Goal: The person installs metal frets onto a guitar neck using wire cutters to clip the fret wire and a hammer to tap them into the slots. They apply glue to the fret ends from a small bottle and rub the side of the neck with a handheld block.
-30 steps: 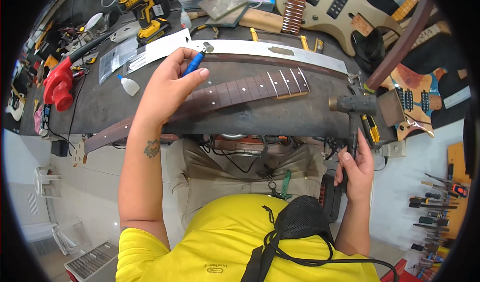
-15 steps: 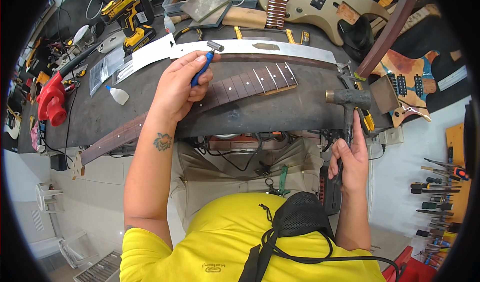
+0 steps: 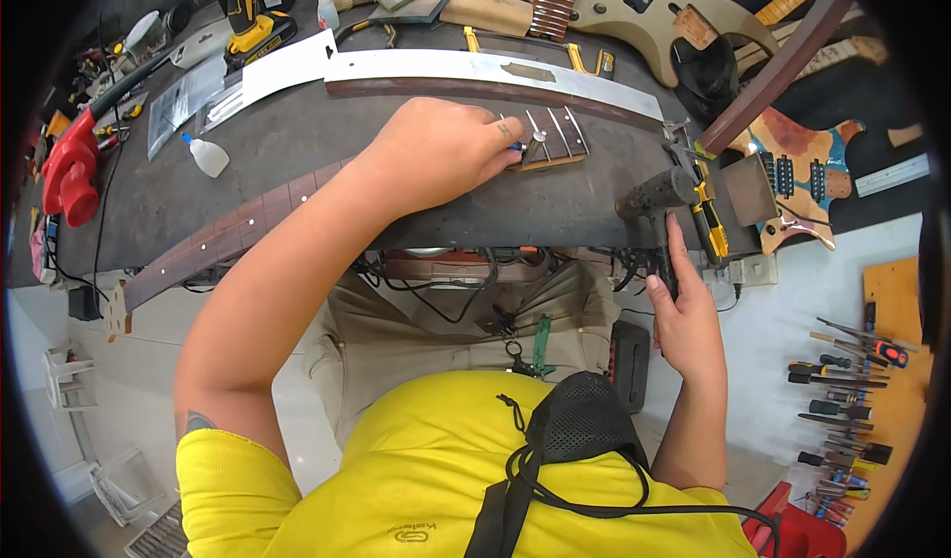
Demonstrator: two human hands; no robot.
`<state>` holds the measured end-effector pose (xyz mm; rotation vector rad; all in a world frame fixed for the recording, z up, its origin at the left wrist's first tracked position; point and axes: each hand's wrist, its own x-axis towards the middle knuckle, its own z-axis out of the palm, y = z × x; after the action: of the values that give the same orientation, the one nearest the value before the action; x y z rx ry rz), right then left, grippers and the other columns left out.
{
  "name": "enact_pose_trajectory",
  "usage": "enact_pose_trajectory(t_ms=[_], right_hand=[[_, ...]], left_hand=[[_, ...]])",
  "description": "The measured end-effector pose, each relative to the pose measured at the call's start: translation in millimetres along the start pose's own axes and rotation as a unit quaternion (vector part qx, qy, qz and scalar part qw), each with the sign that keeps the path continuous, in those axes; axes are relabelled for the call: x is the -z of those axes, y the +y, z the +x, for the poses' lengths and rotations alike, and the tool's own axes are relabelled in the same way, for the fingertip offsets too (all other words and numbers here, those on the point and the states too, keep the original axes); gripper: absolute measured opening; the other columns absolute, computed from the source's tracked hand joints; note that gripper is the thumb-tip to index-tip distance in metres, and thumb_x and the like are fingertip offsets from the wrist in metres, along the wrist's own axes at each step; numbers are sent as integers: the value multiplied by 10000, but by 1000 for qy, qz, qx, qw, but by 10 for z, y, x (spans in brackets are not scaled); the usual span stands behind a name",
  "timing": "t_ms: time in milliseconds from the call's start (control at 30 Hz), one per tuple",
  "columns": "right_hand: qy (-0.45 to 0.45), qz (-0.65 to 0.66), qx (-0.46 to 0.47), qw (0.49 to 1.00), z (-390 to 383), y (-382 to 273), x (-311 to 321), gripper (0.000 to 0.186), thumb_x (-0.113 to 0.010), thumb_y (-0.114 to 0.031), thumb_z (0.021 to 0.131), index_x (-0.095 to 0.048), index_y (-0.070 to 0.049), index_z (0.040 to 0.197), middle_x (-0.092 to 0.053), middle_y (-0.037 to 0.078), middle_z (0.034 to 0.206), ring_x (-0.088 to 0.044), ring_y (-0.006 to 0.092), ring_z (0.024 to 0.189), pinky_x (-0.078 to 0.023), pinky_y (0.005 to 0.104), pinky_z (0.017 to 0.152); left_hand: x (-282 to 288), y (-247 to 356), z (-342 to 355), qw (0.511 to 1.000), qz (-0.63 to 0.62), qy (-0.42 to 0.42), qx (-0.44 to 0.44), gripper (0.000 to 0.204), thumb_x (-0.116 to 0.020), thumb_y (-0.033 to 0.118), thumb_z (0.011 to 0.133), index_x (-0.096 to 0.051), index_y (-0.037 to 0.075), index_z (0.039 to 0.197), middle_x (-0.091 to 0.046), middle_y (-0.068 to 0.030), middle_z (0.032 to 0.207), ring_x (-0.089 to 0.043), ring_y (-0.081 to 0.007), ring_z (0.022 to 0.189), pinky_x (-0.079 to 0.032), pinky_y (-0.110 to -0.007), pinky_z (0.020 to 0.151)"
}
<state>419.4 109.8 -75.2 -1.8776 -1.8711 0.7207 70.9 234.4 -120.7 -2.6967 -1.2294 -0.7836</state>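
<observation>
A guitar neck (image 3: 243,223) with a dark dotted fretboard lies slantwise along the bench's front edge. Several shiny fret wires cross its right end. My left hand (image 3: 436,152) is closed round a blue-handled tool with a short metal head (image 3: 534,146), the head resting at the neck beside the frets. Most of the handle is hidden by my fingers. To the right, my right hand (image 3: 686,325) grips a hammer (image 3: 656,194) by its dark handle, index finger stretched along it. The hammer's head is up, apart from the neck, near the bench's right end.
Behind the neck lies a long white strip (image 3: 426,64) on a dark wooden bar. A small glue bottle (image 3: 208,157), a red blower (image 3: 69,176) and a yellow drill (image 3: 243,8) stand left. Yellow-black cutters (image 3: 708,216) lie right of the hammer. Guitar bodies (image 3: 649,13) are at the back.
My left hand has come down and right with the blue-handled tool, from raised in the air onto the fretboard's right end. The hammer has tilted and shifted slightly left. The view has moved a little.
</observation>
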Motion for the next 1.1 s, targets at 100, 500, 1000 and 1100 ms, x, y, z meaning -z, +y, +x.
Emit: enact_pose_trajectory(t_ms=[100,500,1000,1100], right_hand=[[-17,-16,-8,1000,16,2,43,745,-626,-36,1093,-341,-138,1774,-555,274,1670,-493,370,1598,-406,394,1264],[47,142,61,987,48,-495,61,737,-590,-39,1112,-316,-120,1792,-597,159,1610,-454,30,558,-418,225,480],[-19,31,190,981,324,-893,-59,677,-642,-46,1097,-388,43,1718,-533,232,1705,-543,269,1548,-403,358,1250],[-35,10,191,981,333,-860,-65,670,-644,-50,1097,-396,43,1713,-545,242,1692,-560,277,1537,-418,361,1238]], left_hand=[[-14,29,3,1000,22,-18,14,236,-739,315,1049,-729,121,1184,-770,-102,893,-763,-357,829,-602,-481,689],[8,-1,-8,999,24,-28,-16,228,-738,324,1044,-726,108,1115,-747,-110,842,-760,-356,793,-597,-476,672],[88,-56,102,993,63,-90,-43,290,-700,330,1060,-744,49,1004,-767,-155,782,-788,-360,756,-618,-461,678],[92,-131,121,991,75,-80,-73,268,-696,316,1058,-748,58,1010,-770,-152,775,-792,-358,758,-622,-463,684]])
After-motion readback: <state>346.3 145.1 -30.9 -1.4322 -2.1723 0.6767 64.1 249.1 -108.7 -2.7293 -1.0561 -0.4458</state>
